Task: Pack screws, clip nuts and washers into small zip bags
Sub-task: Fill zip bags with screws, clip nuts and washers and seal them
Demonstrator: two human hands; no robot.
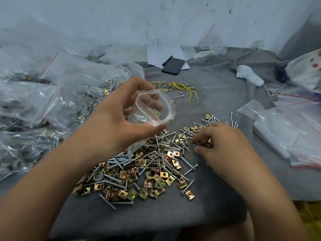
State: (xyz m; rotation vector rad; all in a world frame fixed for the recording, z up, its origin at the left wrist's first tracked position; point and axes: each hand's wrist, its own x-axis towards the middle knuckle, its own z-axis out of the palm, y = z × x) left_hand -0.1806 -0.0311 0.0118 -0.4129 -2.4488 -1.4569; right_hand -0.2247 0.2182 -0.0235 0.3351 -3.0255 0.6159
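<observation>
Left hand is up mid-frame pinching a small zip bag, mouth held wide open, above the pile of screws and clip nuts spread over the grey cloth at lower centre. Right hand sits at the pile's right edge, fingers curled down into the screws; can't tell if it's actually got one.

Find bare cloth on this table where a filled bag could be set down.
Bare grey cloth lies between the phone, the white object and the yellow wires. Another strip lies in front of the hardware pile. The bag heap crowds the left.
</observation>
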